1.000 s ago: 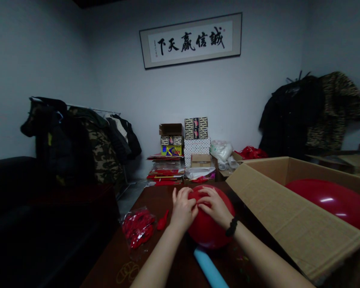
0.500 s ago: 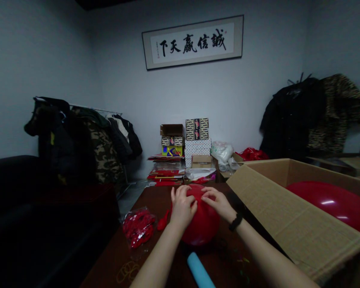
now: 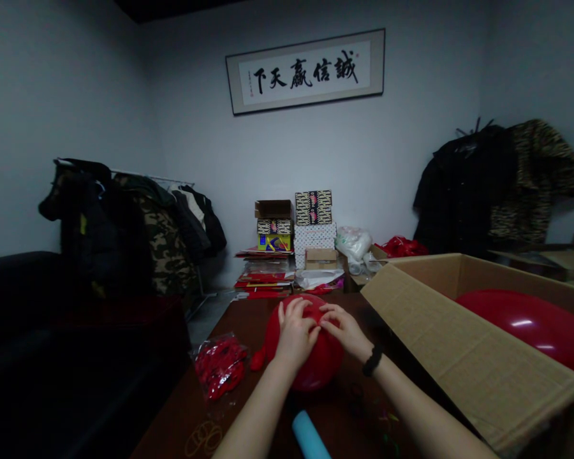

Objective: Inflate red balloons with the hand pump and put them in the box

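A round, inflated red balloon (image 3: 316, 366) sits over the brown table, with both hands at its upper side. My left hand (image 3: 296, 331) is closed, thumb and forefinger pinched at the balloon's neck. From the right, my right hand (image 3: 343, 328) meets it there with its own fingertips pinched together. The neck itself is mostly hidden between the fingers. Just below the balloon lies a light blue cylinder (image 3: 310, 437). A limp red balloon (image 3: 257, 360) rests to the left, beside a clear bag of red balloons (image 3: 220, 366).
Rubber bands (image 3: 204, 438) lie on the table's (image 3: 172, 417) near left. An open cardboard box (image 3: 459, 344) at the right holds a large red balloon (image 3: 530, 325). Stacked boxes (image 3: 314, 242) stand by the far wall, and a black sofa (image 3: 23, 287) is at the left.
My hands have come closer together at the balloon's neck. The balloon has shifted slightly left, and more of its left side shows.
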`<state>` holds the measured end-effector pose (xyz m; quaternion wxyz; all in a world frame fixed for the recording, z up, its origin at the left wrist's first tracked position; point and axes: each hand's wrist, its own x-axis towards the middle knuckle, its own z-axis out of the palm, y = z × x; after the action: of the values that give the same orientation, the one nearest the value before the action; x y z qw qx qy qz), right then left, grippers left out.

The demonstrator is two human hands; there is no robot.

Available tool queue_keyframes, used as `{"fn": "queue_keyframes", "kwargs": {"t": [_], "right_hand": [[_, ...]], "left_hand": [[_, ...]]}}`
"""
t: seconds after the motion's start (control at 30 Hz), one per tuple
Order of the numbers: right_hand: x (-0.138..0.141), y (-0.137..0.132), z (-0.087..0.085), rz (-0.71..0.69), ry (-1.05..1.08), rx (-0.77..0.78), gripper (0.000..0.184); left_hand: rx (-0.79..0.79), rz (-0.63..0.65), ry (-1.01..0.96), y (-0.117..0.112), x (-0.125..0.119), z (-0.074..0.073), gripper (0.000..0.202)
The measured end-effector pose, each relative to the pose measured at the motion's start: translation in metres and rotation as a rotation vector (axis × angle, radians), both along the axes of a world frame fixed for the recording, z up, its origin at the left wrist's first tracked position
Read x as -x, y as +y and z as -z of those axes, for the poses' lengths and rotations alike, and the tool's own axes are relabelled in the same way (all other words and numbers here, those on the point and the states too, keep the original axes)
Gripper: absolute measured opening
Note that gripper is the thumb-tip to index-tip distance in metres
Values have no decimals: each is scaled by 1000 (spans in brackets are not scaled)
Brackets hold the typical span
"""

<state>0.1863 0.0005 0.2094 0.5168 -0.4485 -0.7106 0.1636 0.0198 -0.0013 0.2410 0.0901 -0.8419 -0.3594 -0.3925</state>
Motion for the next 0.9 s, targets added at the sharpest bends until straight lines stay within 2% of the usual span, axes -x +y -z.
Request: {"fn": "queue_keyframes", "kwargs": {"t": [0.37, 0.53, 0.9], "right_hand": [[-1, -4, -1, 28, -34, 12, 12], [-2, -3, -1, -7, -44, 33, 12], [-3, -3, 2, -73, 51, 80, 19]], "left_hand": [[109, 20, 26, 8, 2, 6, 9], [135, 32, 25, 7, 2, 5, 7], [100, -9, 2, 7, 2, 5, 7]]}}
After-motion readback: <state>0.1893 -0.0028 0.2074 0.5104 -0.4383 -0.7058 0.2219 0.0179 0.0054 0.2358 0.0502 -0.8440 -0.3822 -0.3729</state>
